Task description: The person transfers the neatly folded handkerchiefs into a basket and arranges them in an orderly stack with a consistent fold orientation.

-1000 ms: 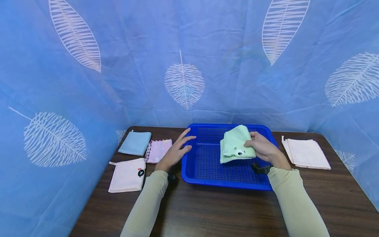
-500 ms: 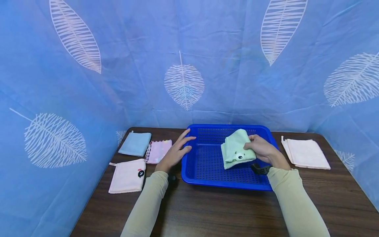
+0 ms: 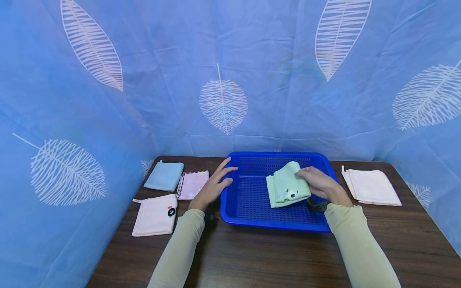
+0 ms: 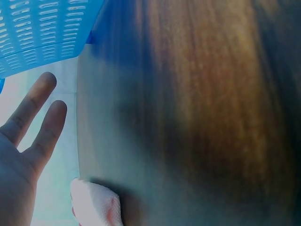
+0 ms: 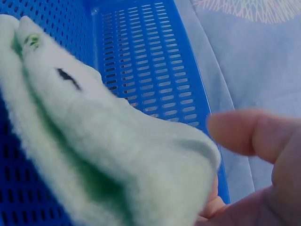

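Note:
A folded light green towel with an animal face on it leans inside the blue plastic basket. My right hand is at the towel's right side, with a dark band at the wrist. In the right wrist view, the thumb stands lifted beside the towel's edge while the other fingers are mostly hidden behind the cloth. My left hand holds nothing and spreads its fingers at the basket's left rim. Two of its fingers show straight in the left wrist view.
On the dark wooden table lie a light blue towel, a pink one and a white one with a black motif, left of the basket. Another white towel lies right. A blue leaf-print curtain hangs behind.
The green towel has come lower in the basket, its face side tilting down toward the front. My right thumb has shifted up along the cloth. The left hand has stayed at the rim.

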A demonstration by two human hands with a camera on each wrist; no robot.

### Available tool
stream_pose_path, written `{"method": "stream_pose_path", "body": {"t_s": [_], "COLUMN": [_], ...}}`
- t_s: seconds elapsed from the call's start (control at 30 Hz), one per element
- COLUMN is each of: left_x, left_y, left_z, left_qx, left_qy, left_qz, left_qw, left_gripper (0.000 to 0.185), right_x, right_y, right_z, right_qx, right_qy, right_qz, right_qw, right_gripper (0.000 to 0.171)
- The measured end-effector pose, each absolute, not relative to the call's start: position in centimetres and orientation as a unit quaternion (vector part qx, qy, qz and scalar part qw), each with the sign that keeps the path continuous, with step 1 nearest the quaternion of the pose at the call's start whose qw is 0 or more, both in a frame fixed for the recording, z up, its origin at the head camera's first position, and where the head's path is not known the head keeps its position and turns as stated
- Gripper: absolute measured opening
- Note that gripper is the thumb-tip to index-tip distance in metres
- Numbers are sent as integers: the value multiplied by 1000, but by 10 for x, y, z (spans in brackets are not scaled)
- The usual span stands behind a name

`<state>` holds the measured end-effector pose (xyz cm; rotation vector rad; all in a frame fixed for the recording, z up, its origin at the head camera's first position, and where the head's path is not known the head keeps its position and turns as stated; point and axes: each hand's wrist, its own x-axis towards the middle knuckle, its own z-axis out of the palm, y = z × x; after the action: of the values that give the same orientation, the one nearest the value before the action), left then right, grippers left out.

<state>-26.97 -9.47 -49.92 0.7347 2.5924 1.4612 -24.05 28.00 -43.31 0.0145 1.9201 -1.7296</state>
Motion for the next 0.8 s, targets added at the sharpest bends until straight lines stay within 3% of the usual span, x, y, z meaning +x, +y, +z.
{"method": "stream_pose_path", "body": {"t_s": [0.23,0.6,0.8], "left_x": [-269,-271,-267], "left_y": [-95,-92,-93], "left_z": [-499,-497,-500], "left_qx": [243,247,244], "left_qy": [842,838,836], "left_qz": [480,486,490], "left_qw": [39,33,35], "left_gripper": [41,41,41], "right_x": [-240,-237,-232], "right_y": [283,282,282], "right_z": [-433,-433,-435], "right_qx": [22,59,85], "right_qy": [726,791,802], "right_qz": [-634,-563,-556], "right_qw": [266,233,201], "right_gripper": [57,27,23]}}
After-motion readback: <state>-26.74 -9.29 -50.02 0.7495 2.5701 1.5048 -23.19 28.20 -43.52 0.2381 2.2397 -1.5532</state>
